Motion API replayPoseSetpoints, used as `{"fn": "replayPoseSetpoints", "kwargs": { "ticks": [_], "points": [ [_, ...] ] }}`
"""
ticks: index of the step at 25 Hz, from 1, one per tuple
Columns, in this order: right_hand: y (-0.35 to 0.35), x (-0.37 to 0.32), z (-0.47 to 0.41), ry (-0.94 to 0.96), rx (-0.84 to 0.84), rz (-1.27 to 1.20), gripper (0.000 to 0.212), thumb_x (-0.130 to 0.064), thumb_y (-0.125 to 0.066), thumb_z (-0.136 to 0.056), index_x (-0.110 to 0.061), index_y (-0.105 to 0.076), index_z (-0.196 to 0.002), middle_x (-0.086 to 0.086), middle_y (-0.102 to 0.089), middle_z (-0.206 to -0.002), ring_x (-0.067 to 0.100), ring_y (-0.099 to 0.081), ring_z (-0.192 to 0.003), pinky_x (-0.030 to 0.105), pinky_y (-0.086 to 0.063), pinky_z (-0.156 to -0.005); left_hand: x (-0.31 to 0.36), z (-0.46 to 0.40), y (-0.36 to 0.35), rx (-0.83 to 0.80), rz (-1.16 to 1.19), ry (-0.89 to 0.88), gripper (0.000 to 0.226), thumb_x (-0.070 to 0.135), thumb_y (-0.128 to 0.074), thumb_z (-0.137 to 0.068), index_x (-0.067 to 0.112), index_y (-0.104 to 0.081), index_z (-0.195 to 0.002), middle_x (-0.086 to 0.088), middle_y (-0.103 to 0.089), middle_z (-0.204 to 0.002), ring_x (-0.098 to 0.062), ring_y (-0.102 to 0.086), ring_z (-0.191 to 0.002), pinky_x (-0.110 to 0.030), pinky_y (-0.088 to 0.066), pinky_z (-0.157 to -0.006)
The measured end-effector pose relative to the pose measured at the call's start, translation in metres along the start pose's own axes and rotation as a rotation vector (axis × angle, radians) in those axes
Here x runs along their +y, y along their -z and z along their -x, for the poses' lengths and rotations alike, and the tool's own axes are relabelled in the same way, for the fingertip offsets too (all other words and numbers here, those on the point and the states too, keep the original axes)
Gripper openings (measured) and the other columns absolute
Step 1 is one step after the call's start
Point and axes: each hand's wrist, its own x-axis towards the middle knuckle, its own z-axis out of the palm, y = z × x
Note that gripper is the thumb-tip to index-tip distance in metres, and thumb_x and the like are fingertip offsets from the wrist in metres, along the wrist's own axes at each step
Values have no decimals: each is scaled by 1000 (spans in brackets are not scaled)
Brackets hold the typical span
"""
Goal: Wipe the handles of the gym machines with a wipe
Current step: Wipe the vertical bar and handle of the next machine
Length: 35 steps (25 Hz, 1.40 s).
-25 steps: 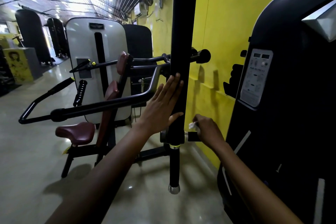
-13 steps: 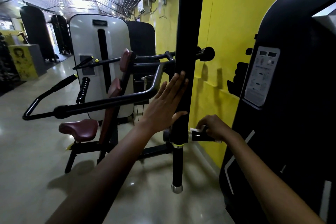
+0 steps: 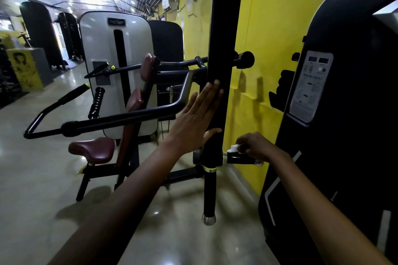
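Since the frame 0.5 s ago, little has shifted: the white wipe (image 3: pixel 234 148) is held pinched by the right hand (image 3: pixel 256 146) on the short handle (image 3: pixel 241 159), lower right of centre. The left hand (image 3: pixel 197 118) is pressed flat, fingers straight, against the black upright post (image 3: pixel 224 38). A maroon seat (image 3: pixel 92 149) stands at lower left.

The handle (image 3: pixel 241 159) juts right from the upright post (image 3: pixel 224 38), seemingly just before the wall (image 3: pixel 280 17).
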Motion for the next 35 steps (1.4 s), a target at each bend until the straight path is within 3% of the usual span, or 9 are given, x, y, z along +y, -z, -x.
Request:
{"fn": "replayPoseSetpoints", "kwargs": {
  "ticks": [4,7,13,18,22,26,28,32,35],
  "points": [
    [-3,-11,8,8,-15,-100,19,0,-56,-86,-2,-69,-100,4,-67,-92,17,-61,-88,29,-42,-64,-4,3,1,9,25,2,92,56,-49,-90,5,-3,-150,-16,0,-159,-27,2,-147,-44,-10,-121],
    [2,-1,5,3,-28,-74,26,7,-55,-80,-4,-73,-95,14,-72,-93,24,-67,-90,36,-51,-68,-3,3,2,2,16,2,92,58,-48,-90,5,-3,-151,-15,2,-159,-27,3,-147,-43,-9,-121],
    [-7,14,-3,-20,-1,26,23,9,-54,-77,0,-71,-89,21,-70,-93,29,-67,-88,45,-52,-71,-1,1,1,-3,-18,-2,90,60,-42,-91,6,-3,-150,-16,6,-157,-28,2,-147,-44,-10,-121],
    [-2,0,1,8,30,-15,44,16,-47,-71,-4,-72,-100,11,-71,-100,21,-65,-94,33,-50,-73,-5,2,2,-5,-1,-2,89,59,-43,-91,5,-6,-151,-16,2,-158,-27,4,-147,-43,-7,-121],
    [1,13,2,-12,18,39,36,14,-51,-73,-2,-73,-98,15,-71,-100,22,-65,-95,35,-51,-76,-4,0,2,-12,-9,-15,89,59,-43,-91,5,-5,-151,-16,2,-158,-28,2,-147,-44,-8,-121],
    [-1,0,-6,-29,14,55,16,-4,-63,-83,-4,-73,-95,17,-70,-100,27,-65,-97,43,-53,-80,-5,1,0,1,15,-17,89,59,-44,-91,5,-5,-150,-16,3,-157,-28,2,-147,-44,-10,-121],
    [-3,-11,-6,17,18,-29,17,-4,-64,-83,-7,-74,-97,13,-71,-101,21,-65,-98,37,-53,-81,-7,3,-1,10,21,-23,90,59,-45,-91,5,-4,-150,-16,3,-158,-28,1,-147,-45,-11,-120],
    [5,3,1,-6,14,-82,40,14,-53,-74,-9,-76,-97,11,-73,-101,15,-66,-94,27,-51,-72,-8,2,1,1,-6,-25,90,59,-44,-91,5,-4,-151,-18,-3,-159,-28,0,-147,-46,-13,-120],
    [9,17,4,-45,18,-4,29,9,-59,-78,-5,-75,-98,15,-72,-101,19,-66,-93,32,-52,-74,-5,0,0,-7,-19,-24,89,60,-43,-92,5,-5,-151,-17,-1,-159,-28,2,-147,-45,-11,-120]
  ]
}}
